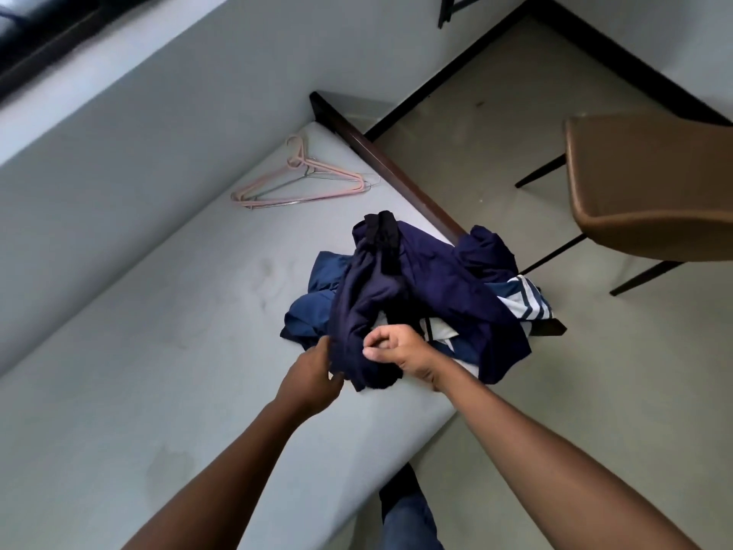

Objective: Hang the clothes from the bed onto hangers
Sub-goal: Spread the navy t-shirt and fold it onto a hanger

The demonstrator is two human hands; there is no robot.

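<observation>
A heap of clothes lies on the grey mattress (158, 331) near its right edge. On top is a dark navy garment (428, 283) with a black band at its far end. My right hand (400, 353) grips the near end of this garment in a fist. My left hand (313, 375) holds the same end from the left, its fingers hidden behind the cloth. Under it lie a lighter blue garment (313, 307) and a blue-and-white striped one (519, 303). Pink and wire hangers (297, 180) lie farther back on the mattress.
A dark wooden bed frame (392, 164) runs along the mattress's far right side. A brown chair (650, 184) on thin black legs stands on the beige floor to the right. Grey wall and a dark window are at the left. My jeans-clad leg (408, 518) is below.
</observation>
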